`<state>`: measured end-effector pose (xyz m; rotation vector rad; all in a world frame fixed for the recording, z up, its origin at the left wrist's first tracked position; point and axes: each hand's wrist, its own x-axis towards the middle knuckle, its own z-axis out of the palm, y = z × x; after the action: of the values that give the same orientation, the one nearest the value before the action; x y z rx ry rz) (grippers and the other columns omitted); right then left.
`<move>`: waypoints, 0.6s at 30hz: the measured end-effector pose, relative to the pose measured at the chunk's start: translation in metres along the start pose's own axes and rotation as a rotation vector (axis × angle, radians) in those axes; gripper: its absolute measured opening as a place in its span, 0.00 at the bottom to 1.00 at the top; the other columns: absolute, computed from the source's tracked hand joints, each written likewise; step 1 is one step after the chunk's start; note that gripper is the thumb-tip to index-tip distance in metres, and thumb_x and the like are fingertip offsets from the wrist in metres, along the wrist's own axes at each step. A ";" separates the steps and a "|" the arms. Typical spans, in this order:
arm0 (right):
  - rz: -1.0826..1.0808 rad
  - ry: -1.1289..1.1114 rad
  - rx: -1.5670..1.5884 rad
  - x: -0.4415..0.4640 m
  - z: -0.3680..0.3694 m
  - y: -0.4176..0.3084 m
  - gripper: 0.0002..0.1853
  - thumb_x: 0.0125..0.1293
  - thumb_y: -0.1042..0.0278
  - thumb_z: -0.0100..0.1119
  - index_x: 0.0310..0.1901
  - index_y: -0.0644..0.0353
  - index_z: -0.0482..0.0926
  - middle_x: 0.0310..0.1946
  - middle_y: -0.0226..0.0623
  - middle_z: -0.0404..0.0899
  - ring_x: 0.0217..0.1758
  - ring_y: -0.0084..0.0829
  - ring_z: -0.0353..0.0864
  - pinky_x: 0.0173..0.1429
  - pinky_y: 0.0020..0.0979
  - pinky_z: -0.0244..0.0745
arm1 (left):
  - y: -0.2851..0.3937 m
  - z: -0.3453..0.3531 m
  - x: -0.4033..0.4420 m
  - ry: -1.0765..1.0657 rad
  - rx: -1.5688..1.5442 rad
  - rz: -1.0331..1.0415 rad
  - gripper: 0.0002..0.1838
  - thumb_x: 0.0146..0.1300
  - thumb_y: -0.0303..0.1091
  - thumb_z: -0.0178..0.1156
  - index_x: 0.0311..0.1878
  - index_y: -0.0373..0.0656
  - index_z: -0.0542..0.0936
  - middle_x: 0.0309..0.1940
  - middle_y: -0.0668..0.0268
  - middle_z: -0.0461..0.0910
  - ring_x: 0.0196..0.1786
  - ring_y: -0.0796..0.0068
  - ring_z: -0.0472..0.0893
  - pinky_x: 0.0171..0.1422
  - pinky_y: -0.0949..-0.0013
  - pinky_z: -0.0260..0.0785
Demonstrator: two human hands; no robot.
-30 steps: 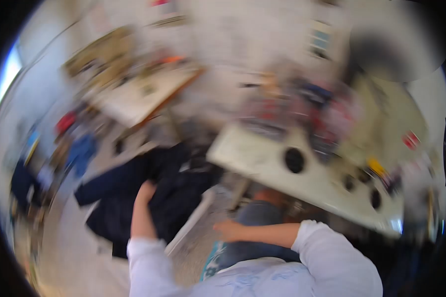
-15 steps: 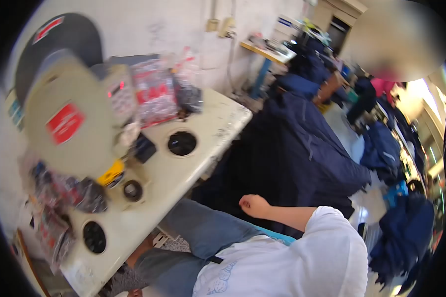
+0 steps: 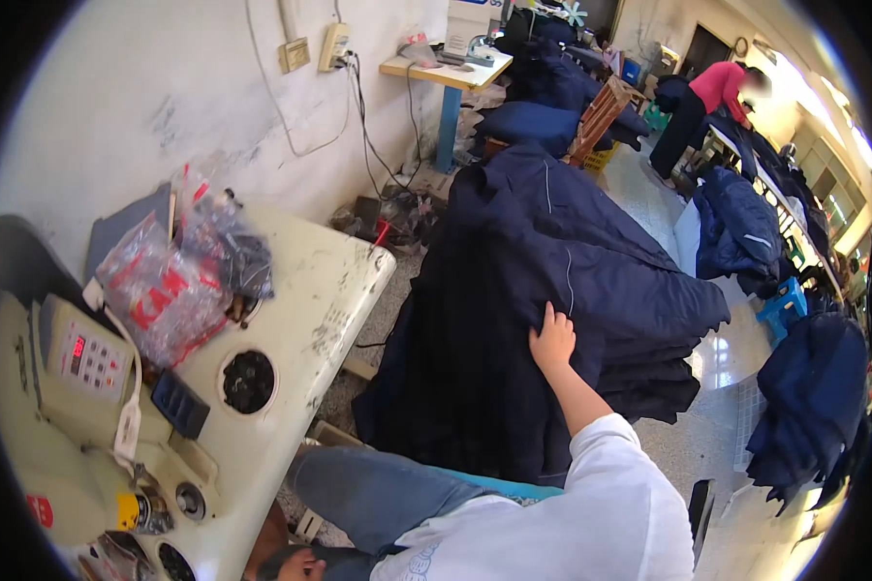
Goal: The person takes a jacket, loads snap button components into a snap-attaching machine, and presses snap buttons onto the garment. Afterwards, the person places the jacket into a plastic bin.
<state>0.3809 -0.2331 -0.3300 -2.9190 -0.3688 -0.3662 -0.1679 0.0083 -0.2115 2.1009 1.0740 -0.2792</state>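
My right hand (image 3: 552,339) rests on a tall pile of navy garments (image 3: 630,281), its fingers stretched over the dark fabric with thin pale piping. At the bottom edge my left hand (image 3: 301,565) is partly cut off, low by my lap; whether its fingers hold anything is unclear. To the left stands a pale sewing machine (image 3: 19,387) with a control panel (image 3: 89,360) showing red digits. It sits on a worn cream table (image 3: 305,281).
Clear plastic bags (image 3: 160,290) with red print lie on the table beside a round black inset (image 3: 249,382). Cables hang from a wall socket (image 3: 334,46). A wooden crate (image 3: 601,118) stands behind the pile. Further back, a person in pink (image 3: 719,87) bends over a work surface.
My right hand has moved from beside my thigh up and outward onto the navy pile, its curled fingers now extended. The view has swung right, and more of my left hand shows.
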 end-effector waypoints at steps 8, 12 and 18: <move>-0.277 0.064 0.369 0.052 -0.112 0.020 0.06 0.57 0.69 0.55 0.34 0.60 0.78 0.26 0.50 0.78 0.31 0.53 0.78 0.37 0.49 0.72 | 0.068 -0.008 0.068 -0.144 -0.093 0.283 0.12 0.63 0.32 0.57 0.45 0.34 0.78 0.36 0.58 0.82 0.41 0.69 0.82 0.46 0.67 0.73; -0.360 0.118 0.370 0.035 -0.206 -0.020 0.05 0.53 0.72 0.53 0.31 0.63 0.75 0.24 0.52 0.77 0.30 0.54 0.78 0.36 0.49 0.72 | 0.128 -0.016 0.122 -0.217 -0.453 0.480 0.14 0.64 0.31 0.58 0.50 0.36 0.74 0.39 0.57 0.81 0.42 0.68 0.82 0.47 0.67 0.74; -0.952 -0.464 0.332 -0.086 -0.228 -0.102 0.20 0.51 0.69 0.52 0.43 0.78 0.73 0.19 0.46 0.78 0.20 0.41 0.81 0.24 0.39 0.74 | 0.289 -0.008 0.159 -0.254 -0.944 0.470 0.36 0.60 0.32 0.63 0.67 0.32 0.57 0.57 0.46 0.71 0.58 0.61 0.75 0.57 0.64 0.71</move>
<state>0.2228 -0.2016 -0.1204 -2.2760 -1.6904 0.2627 0.1533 0.0035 -0.1336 1.3382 0.3908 0.1726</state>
